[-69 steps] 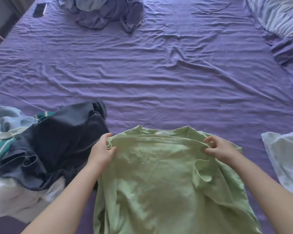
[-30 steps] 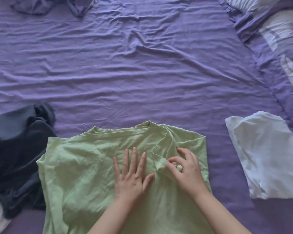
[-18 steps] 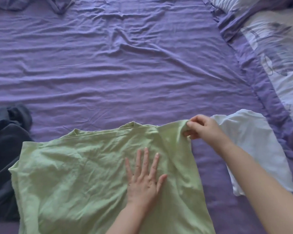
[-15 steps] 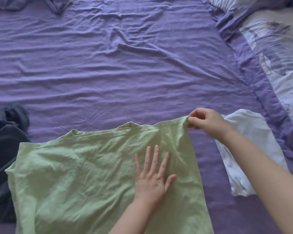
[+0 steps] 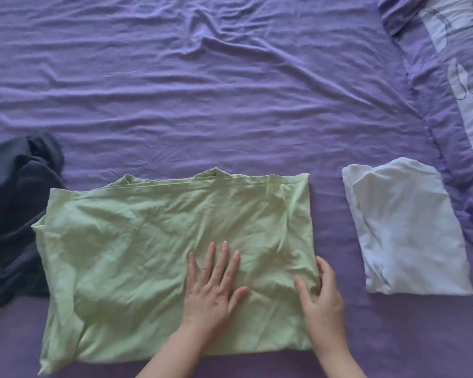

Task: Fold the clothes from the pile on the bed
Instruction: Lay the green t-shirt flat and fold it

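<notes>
1. Position: the green shirt (image 5: 161,255) lies spread on the purple bed (image 5: 230,105), close to the near edge. A folded white garment (image 5: 404,230) lies well apart on the side toward the right edge. The dark pile (image 5: 14,214) touches the shirt's left side.
2. Left hand (image 5: 213,287): flat, fingers spread, palm down on the shirt's right half. It grips nothing; it pins the cloth.
3. Right hand (image 5: 322,296): open, fingers curved along the shirt's right edge, resting on the cloth. No pinch on the fabric is evident.
4. Step in hand, as judged: squaring and smoothing the right edge ahead of the next fold.
5. Recommended method: hold the left palm as an anchor, sweep the right hand along the edge toward the far corner, and press the layers into line.
6. Defects noted: creases run across the middle; the left side is bunched and uneven. Flatten these outward from the centre before folding.
7. Risk: the shirt's left edge overlaps the dark pile; draw it clear so the fold catches no other garment.
</notes>
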`<state>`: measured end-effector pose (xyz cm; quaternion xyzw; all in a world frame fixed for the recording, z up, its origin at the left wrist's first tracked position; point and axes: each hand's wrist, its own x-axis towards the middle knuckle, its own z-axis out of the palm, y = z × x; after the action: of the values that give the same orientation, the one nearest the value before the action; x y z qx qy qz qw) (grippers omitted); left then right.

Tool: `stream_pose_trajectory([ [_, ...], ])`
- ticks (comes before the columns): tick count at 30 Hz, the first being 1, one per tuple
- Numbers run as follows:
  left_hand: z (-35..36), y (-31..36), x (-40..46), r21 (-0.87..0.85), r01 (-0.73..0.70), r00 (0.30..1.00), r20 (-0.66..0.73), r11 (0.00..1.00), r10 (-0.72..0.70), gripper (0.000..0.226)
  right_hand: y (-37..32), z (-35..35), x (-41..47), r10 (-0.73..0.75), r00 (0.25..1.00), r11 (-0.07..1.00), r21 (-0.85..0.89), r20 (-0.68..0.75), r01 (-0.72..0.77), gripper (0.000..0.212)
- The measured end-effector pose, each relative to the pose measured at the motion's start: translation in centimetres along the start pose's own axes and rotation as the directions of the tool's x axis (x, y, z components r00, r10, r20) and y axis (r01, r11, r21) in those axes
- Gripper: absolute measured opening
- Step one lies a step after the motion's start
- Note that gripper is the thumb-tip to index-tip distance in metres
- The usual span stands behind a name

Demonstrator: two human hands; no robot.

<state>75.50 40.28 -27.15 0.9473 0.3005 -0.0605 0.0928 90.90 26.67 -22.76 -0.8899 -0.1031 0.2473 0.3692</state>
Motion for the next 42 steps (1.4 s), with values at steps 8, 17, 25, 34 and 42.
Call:
stream_pose_trajectory([
  [8, -0.7, -1.8, -7.9, 0.035, 0.052, 0.997, 0.047, 0.998, -0.053, 0.064, 3.5, -2.4, -3.9, -0.016, 1.000, 0.983, -0.180, 0.021, 0.020, 0.048],
  [17, -2.1, -3.6, -11.5, 0.012, 0.107, 0.989, 0.099, 0.994, -0.107, 0.060, 1.0, 0.4, -7.3, -0.517, 0.836, 0.552, -0.676, 0.184, 0.489, 0.059],
  [25, -4.2, -10.1, -16.0, -0.039, 0.199, 0.978, -0.054, 0.979, -0.201, 0.061, -4.3, 12.2, -14.9, -0.528, 0.679, 0.460, -0.500, 0.510, 0.734, 0.057],
  [34, -6.6, -17.5, -18.3, -0.288, 0.675, 0.721, 0.061, 0.680, -0.690, 0.046, -7.7, 18.7, -19.8, -0.543, 0.627, 0.467, -0.420, 0.558, 0.778, 0.055],
  [42, -7.5, -21.6, -19.9, -0.732, 0.470, 0.773, 0.072, 0.492, -0.631, 0.033, -7.5, 19.2, -20.4, -0.570, 0.617, 0.433, -0.441, 0.543, 0.787, 0.061],
])
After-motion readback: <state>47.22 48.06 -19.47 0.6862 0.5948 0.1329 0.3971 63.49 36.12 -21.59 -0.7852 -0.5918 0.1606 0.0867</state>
